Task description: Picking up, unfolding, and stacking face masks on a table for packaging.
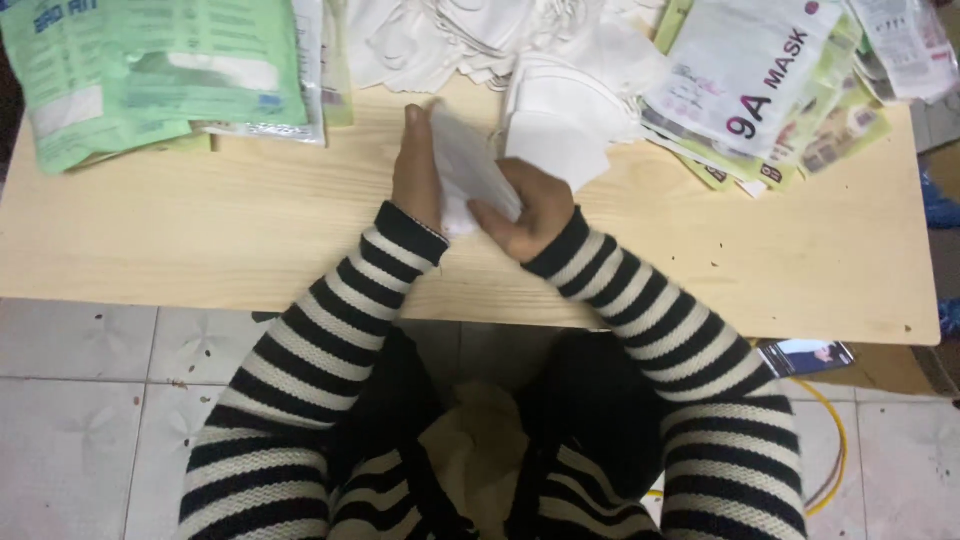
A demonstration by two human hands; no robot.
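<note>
Fingers of the left hand (415, 170) lie flat along a white folded mask (468, 172) at frame centre, while the right hand (530, 208) pinches its lower edge. Just beyond sits a loose heap of white masks (470, 40), with green packets (150, 70) upper left and printed packets (750, 75) upper right on the wooden table (250, 240). A loosened pinch could likely drop the mask into the heap; 1 nudge might scatter it.

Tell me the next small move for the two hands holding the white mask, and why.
Probably square up the white mask and lay it on the mask stack beside it. The left hand backs it flat while the right hand pinches its lower edge, and the stack lies just past the right hand.
</note>
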